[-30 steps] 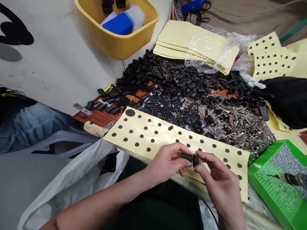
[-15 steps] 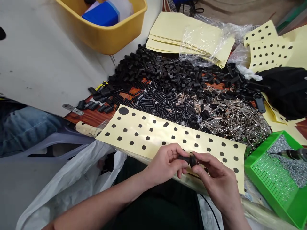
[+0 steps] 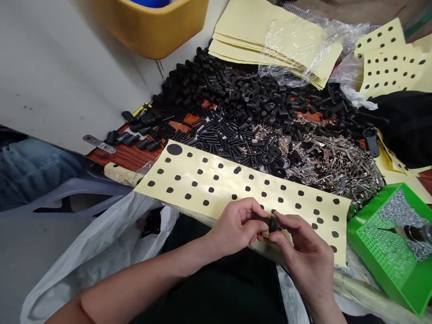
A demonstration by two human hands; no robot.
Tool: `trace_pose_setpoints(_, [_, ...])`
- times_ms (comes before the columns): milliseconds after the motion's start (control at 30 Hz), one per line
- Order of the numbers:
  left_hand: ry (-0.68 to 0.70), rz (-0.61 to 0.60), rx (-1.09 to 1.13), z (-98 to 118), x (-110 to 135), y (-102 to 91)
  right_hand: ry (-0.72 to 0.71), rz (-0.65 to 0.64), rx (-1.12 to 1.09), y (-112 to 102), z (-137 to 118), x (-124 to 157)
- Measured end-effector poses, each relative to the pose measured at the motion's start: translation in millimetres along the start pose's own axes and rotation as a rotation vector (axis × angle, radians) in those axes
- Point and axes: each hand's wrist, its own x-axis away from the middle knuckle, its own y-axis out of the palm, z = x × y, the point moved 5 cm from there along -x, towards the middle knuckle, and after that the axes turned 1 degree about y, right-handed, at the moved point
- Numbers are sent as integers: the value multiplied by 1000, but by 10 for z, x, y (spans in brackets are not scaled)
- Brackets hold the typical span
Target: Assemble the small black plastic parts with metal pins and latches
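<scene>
Both hands meet over the near edge of a yellow sheet with black dots (image 3: 216,182). My left hand (image 3: 236,227) pinches a small black plastic part (image 3: 266,221) by its stem. My right hand (image 3: 303,252) closes its fingertips on the wider end of the same part. Beyond the sheet lies a pile of black plastic sleeves (image 3: 236,87), a patch of black springs (image 3: 222,137) and a heap of small silver metal pieces (image 3: 334,164).
A green perforated tray (image 3: 378,256) with tiny screws and a screwdriver tip (image 3: 408,232) sits at the right. A yellow tub (image 3: 151,27) stands at the back. Stacked yellow sheets under clear plastic (image 3: 280,40), a black cloth (image 3: 405,121) and a white plastic bag (image 3: 101,252) are around.
The view has shifted slightly so the table sits a bit lower and the tub slid out at the top. Both hands keep gripping the black part, turning it slightly.
</scene>
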Motion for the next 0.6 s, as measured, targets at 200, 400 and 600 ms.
trace_pose_setpoints(200, [0, -8, 55, -1, -14, -15, -144, -22, 155, -8, -74, -21])
trace_pose_setpoints(400, [-5, -42, 88, -1, -44, -15, -300, -2, 217, 8, -204, -65])
trace_pose_setpoints(600, [27, -71, 82, 7, -50, -26, 357, 45, -159, 31, 15, -90])
